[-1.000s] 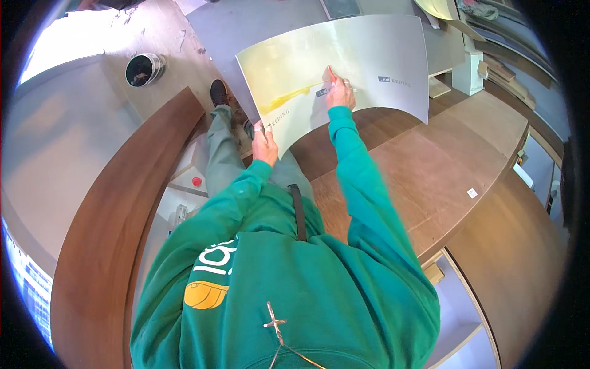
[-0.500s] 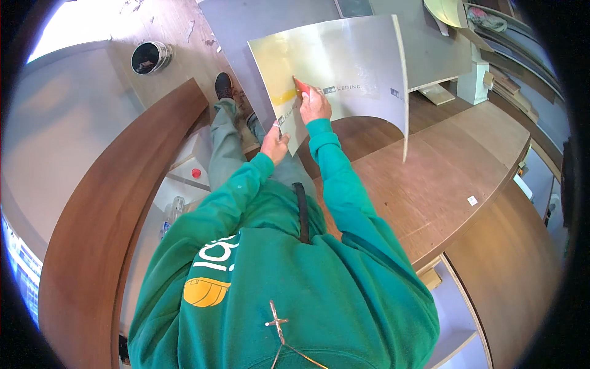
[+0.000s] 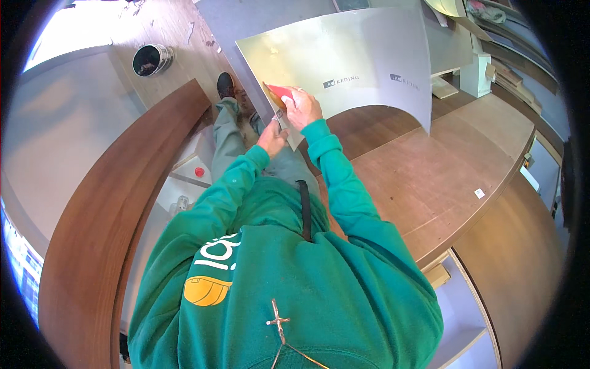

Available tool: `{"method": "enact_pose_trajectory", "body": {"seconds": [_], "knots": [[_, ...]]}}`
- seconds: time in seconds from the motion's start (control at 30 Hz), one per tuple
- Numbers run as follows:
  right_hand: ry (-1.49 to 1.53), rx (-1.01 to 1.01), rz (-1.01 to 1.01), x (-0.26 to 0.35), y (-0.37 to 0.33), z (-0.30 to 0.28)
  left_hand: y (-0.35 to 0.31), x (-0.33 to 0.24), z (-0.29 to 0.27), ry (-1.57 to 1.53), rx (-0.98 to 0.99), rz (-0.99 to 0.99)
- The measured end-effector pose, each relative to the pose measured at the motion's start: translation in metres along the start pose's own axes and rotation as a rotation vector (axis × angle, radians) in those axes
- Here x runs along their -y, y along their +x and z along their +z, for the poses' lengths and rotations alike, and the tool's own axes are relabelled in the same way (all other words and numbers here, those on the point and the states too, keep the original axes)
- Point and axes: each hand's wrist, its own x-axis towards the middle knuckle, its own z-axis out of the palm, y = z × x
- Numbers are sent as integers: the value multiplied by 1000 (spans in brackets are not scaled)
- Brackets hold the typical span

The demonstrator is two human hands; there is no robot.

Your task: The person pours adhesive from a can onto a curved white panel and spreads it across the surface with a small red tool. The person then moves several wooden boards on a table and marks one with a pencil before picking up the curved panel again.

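A thin, bent sheet with printed marks stands out in front of me over a grey panel. At its near left corner my left hand is closed on the edge. My right hand grips a red spreader, pressed flat against the sheet close to its left edge. Yellowish glue shows under and around the spreader, and a glossy film covers the sheet's left part. The spreader's handle end is hidden in my fingers.
A black-filled bucket stands on the floor at the far left. Left of me runs a curved brown board; a red cap lies beside it. A curved wooden top is at my right, with a white block beyond.
My right hand has drawn the spreader left and slightly down, toward the sheet's left edge. The sheet's right side has swung outward, flattening its bend. My left hand keeps its hold.
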Motion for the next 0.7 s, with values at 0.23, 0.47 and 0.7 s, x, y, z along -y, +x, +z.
{"method": "enact_pose_trajectory", "body": {"seconds": [0.23,0.47,0.7], "knots": [[327,239,118,-1,8,-28,-12,-12,-4,-189,84,-84],[886,-133,115,-59,-11,-163,-14,-31,-12,-131,98,-115],[-489,-456,50,-136,19,-111,-14,-32,-7,-107,19,-82]]}}
